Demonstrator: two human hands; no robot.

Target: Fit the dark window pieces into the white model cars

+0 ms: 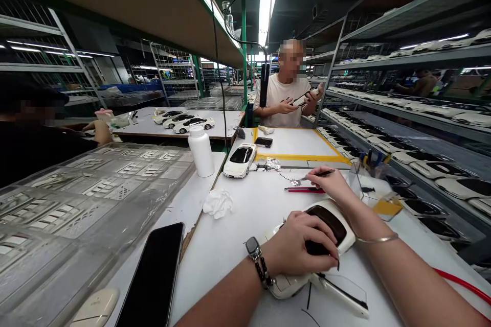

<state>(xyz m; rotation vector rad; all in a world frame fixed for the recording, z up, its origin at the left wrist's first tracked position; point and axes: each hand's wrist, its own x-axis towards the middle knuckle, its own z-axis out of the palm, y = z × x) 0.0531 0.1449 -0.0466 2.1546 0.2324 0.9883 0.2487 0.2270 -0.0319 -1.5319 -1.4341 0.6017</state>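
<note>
My left hand (299,245) is closed over the roof of a white model car (330,225) with a dark windscreen, which lies on the white worktable (245,214) in front of me. Its door hangs out at the near side. My right hand (332,184) reaches past the car and pinches a thin dark tool (320,174) whose tip points at a small silvery part (294,182). A red tool (304,190) lies just below that hand.
Another white model car (240,160) stands further back beside a white bottle (201,151). A black phone (155,276) and clear plastic trays (76,204) lie at left. A crumpled white cloth (218,202). A person in white stands behind the yellow-taped mat (303,156). Shelves of car bodies (422,163) at right.
</note>
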